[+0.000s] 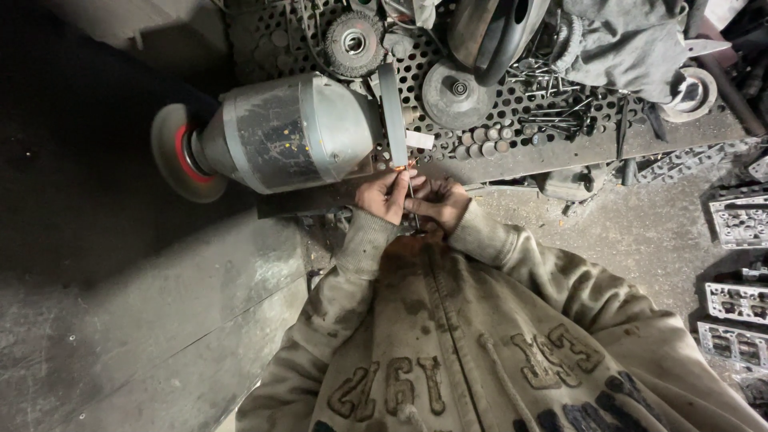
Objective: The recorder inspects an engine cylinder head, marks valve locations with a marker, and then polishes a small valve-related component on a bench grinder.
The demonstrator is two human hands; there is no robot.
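A: What is sitting at the far left?

B: A round buffing wheel (180, 152) with a red hub is sitting on the end of a grey bench grinder (292, 132), whose motor body is filling the bench edge beside the hands.

A: And the hands?

B: The left hand (384, 194) is pinching a thin metal rod (410, 190) between its closed fingers, and the right hand (438, 202) is curling shut around the rod's lower part, the two hands touching. The rod's upper end is meeting the narrow grinding wheel (392, 112), where an orange glow is showing.

A: Further right?

B: Worn discs (454, 92), loose rods and a grey cloth (624, 40) are lying on the perforated table (520, 160). Metal castings (740, 220) are being cut off by the right edge. The rod's lower end is hiding behind the fingers.
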